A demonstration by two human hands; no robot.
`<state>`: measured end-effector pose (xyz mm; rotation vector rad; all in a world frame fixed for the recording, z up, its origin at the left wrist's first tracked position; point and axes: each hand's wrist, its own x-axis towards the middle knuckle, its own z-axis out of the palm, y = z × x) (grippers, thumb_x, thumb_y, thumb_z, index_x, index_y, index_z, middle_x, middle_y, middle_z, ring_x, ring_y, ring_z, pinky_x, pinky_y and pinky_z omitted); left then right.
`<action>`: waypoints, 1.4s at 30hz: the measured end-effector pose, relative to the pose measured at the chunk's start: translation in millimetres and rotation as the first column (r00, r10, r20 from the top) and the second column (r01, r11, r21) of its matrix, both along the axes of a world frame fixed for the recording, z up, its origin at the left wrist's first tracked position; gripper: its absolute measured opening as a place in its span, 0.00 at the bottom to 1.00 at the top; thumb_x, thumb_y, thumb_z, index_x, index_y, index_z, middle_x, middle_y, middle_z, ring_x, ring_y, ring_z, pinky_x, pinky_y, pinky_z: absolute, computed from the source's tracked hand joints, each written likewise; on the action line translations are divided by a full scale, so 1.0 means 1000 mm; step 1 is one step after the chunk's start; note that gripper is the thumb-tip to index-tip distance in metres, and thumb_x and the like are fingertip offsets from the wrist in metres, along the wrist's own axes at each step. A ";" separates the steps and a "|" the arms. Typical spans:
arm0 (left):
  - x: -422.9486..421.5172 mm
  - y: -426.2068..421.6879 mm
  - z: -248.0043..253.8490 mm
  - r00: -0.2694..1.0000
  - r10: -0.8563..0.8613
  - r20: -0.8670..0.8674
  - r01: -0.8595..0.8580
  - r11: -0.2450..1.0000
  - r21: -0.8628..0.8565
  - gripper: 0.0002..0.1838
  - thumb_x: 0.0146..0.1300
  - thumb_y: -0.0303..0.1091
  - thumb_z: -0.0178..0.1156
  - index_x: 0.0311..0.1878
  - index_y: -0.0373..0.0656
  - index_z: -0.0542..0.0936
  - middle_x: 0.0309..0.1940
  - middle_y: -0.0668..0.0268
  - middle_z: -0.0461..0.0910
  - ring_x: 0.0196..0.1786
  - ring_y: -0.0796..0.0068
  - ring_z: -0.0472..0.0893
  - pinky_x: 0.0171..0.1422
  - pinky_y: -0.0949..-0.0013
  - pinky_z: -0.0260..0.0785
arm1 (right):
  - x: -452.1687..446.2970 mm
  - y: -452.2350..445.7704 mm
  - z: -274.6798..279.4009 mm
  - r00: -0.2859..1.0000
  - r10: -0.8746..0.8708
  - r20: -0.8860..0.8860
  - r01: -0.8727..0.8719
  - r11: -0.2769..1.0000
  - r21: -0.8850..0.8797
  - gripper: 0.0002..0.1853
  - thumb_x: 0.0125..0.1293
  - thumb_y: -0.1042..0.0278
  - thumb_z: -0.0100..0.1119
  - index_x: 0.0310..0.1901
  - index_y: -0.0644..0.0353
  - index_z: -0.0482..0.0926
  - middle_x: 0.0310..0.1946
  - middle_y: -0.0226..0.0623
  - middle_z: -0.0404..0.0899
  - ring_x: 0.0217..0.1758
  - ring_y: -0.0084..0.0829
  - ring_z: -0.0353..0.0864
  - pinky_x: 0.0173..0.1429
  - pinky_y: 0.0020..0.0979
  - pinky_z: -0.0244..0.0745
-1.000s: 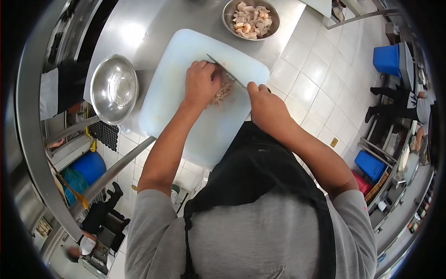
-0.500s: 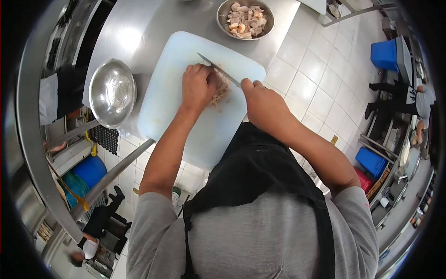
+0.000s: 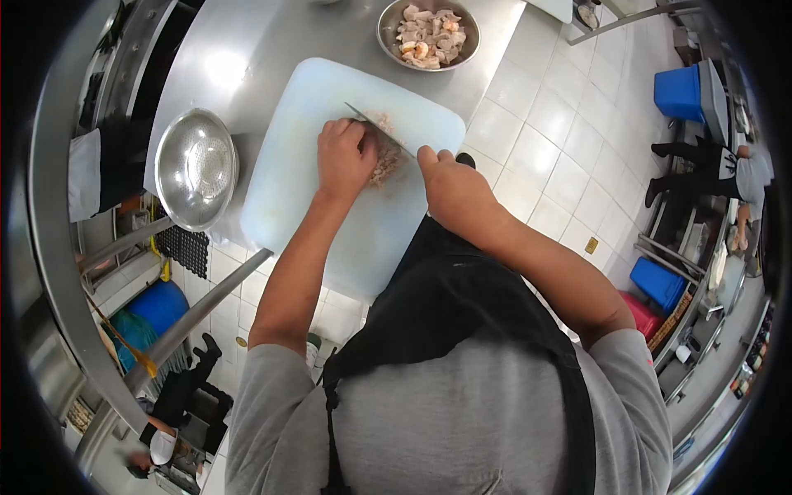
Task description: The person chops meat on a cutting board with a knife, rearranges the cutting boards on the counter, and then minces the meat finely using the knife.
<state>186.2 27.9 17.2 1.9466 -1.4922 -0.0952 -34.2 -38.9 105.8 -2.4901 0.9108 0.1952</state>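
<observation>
Nearest, a person's gray shirt (image 3: 462,412) and black apron (image 3: 445,305) fill the space below a pale cutting board (image 3: 330,239), with one bare forearm reaching over its left side and the other in from its right. On the board, just beyond its middle, lies a small heap of finely chopped, pinkish-brown food (image 3: 384,171). The left hand (image 3: 345,161) rests against the heap's left side with fingers bent inward, covering part of it; whether they grip any pieces cannot be told. The right hand (image 3: 454,186), at the board's right edge, is closed around the handle of a knife (image 3: 389,136), hiding that handle. The knife's blade lies across the heap, its long axis running diagonally, tip pointing away from the body and toward the board's far left corner. Left of the board sits a shiny metal bowl (image 3: 175,177); beyond its far edge, another steel bowl (image 3: 385,40) holds pale chunks of food (image 3: 431,37). All share a steel table (image 3: 247,37). Well right of the board, across white floor tiles (image 3: 536,157), are a blue bin (image 3: 678,92) and another person (image 3: 726,177).
</observation>
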 end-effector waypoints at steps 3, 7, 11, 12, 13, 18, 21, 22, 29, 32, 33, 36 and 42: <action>0.008 0.000 0.010 1.000 0.001 -0.019 -0.003 0.996 -0.089 0.06 0.62 0.27 0.67 0.42 0.41 0.87 0.43 0.58 0.85 0.49 0.50 0.81 0.57 0.50 0.75 | 0.003 -0.006 0.004 1.000 -0.025 -0.005 0.025 0.999 0.037 0.13 0.67 0.81 0.60 0.51 0.67 0.70 0.40 0.58 0.83 0.36 0.57 0.91 0.40 0.51 0.88; 0.020 0.007 0.016 0.999 -0.043 -0.030 0.044 0.999 0.030 0.10 0.63 0.25 0.66 0.47 0.41 0.87 0.45 0.57 0.85 0.52 0.51 0.80 0.59 0.52 0.75 | 0.004 -0.008 0.007 1.000 -0.010 -0.020 0.011 0.999 0.039 0.14 0.65 0.83 0.60 0.51 0.67 0.70 0.39 0.58 0.83 0.37 0.59 0.91 0.42 0.53 0.88; 0.022 0.007 0.014 0.989 -0.097 -0.107 0.116 0.975 0.188 0.13 0.62 0.26 0.66 0.51 0.40 0.86 0.49 0.56 0.84 0.54 0.46 0.80 0.60 0.48 0.75 | 0.007 -0.013 0.016 1.000 0.010 -0.010 -0.010 0.999 0.031 0.14 0.65 0.83 0.59 0.51 0.67 0.70 0.39 0.58 0.83 0.37 0.58 0.91 0.42 0.53 0.88; 0.021 0.006 0.017 0.989 -0.072 -0.131 0.094 0.979 0.178 0.14 0.63 0.26 0.66 0.53 0.40 0.85 0.50 0.55 0.84 0.54 0.46 0.81 0.60 0.48 0.75 | 0.008 -0.014 0.022 1.000 0.017 -0.016 -0.017 0.999 0.032 0.14 0.65 0.83 0.59 0.51 0.68 0.70 0.39 0.58 0.83 0.37 0.58 0.91 0.42 0.53 0.88; 0.019 0.004 0.021 0.987 -0.043 -0.157 0.070 0.983 0.172 0.16 0.63 0.26 0.66 0.55 0.40 0.84 0.51 0.55 0.83 0.54 0.46 0.81 0.60 0.47 0.76 | 0.008 -0.014 0.025 0.999 0.026 -0.024 -0.026 0.999 0.035 0.14 0.65 0.83 0.59 0.51 0.68 0.70 0.39 0.58 0.83 0.37 0.58 0.91 0.42 0.53 0.88; 0.021 -0.001 0.012 0.991 0.067 -0.117 -0.059 0.996 0.073 0.19 0.64 0.26 0.65 0.59 0.40 0.81 0.52 0.53 0.83 0.55 0.46 0.82 0.61 0.48 0.77 | 0.005 -0.004 0.014 0.998 0.030 -0.058 -0.031 1.000 -0.006 0.11 0.70 0.78 0.59 0.52 0.67 0.72 0.40 0.56 0.84 0.37 0.53 0.92 0.39 0.48 0.89; 0.027 -0.008 0.012 0.992 0.097 -0.078 -0.087 0.989 0.121 0.15 0.66 0.26 0.66 0.56 0.40 0.84 0.51 0.55 0.85 0.57 0.48 0.84 0.62 0.51 0.78 | 0.003 -0.010 0.008 0.999 0.018 -0.034 -0.017 1.000 0.024 0.12 0.69 0.79 0.58 0.52 0.68 0.72 0.40 0.57 0.84 0.37 0.56 0.91 0.40 0.51 0.88; 0.029 -0.013 0.012 0.993 0.097 -0.073 -0.084 0.983 0.162 0.14 0.66 0.27 0.66 0.55 0.40 0.85 0.51 0.55 0.86 0.57 0.49 0.84 0.63 0.52 0.78 | 0.002 -0.013 0.006 1.000 0.014 -0.019 -0.014 0.999 0.038 0.12 0.69 0.80 0.58 0.52 0.68 0.72 0.40 0.58 0.84 0.37 0.57 0.91 0.40 0.52 0.88; 0.035 -0.014 0.008 0.980 0.165 -0.109 -0.144 0.973 0.179 0.10 0.67 0.28 0.68 0.51 0.41 0.89 0.46 0.58 0.88 0.54 0.52 0.85 0.61 0.52 0.79 | 0.001 -0.018 0.011 0.999 -0.017 -0.040 0.021 0.995 0.096 0.14 0.68 0.81 0.58 0.53 0.69 0.71 0.42 0.60 0.85 0.42 0.61 0.91 0.46 0.56 0.88; 0.034 -0.014 0.010 0.989 0.132 -0.066 -0.118 0.976 0.184 0.08 0.66 0.28 0.68 0.48 0.42 0.89 0.45 0.59 0.88 0.51 0.52 0.86 0.58 0.51 0.79 | 0.001 -0.018 0.015 0.998 -0.032 -0.052 0.038 0.994 0.107 0.13 0.68 0.80 0.57 0.53 0.69 0.71 0.42 0.61 0.85 0.43 0.61 0.91 0.47 0.56 0.88; 0.034 -0.014 0.009 0.991 0.112 -0.075 -0.099 0.982 0.161 0.08 0.66 0.28 0.68 0.47 0.42 0.90 0.44 0.59 0.88 0.50 0.52 0.86 0.57 0.51 0.78 | 0.004 -0.018 0.017 0.997 -0.040 -0.066 0.048 0.992 0.114 0.13 0.69 0.80 0.57 0.53 0.69 0.71 0.42 0.61 0.85 0.43 0.61 0.91 0.47 0.56 0.88; 0.034 -0.014 0.007 0.995 0.061 -0.082 -0.051 0.992 0.118 0.07 0.65 0.29 0.68 0.44 0.43 0.90 0.44 0.59 0.87 0.49 0.51 0.85 0.57 0.50 0.78 | 0.011 -0.018 0.027 0.995 -0.033 -0.095 0.043 0.992 0.115 0.13 0.69 0.80 0.58 0.53 0.69 0.71 0.42 0.61 0.85 0.43 0.61 0.92 0.48 0.55 0.88; 0.033 -0.012 0.013 0.997 -0.032 -0.069 0.042 0.987 0.157 0.07 0.65 0.29 0.67 0.45 0.41 0.89 0.43 0.57 0.86 0.51 0.50 0.84 0.57 0.51 0.78 | 0.028 -0.028 0.023 0.997 0.002 -0.083 0.008 0.994 0.113 0.13 0.69 0.79 0.58 0.53 0.68 0.72 0.41 0.60 0.85 0.40 0.59 0.92 0.44 0.53 0.88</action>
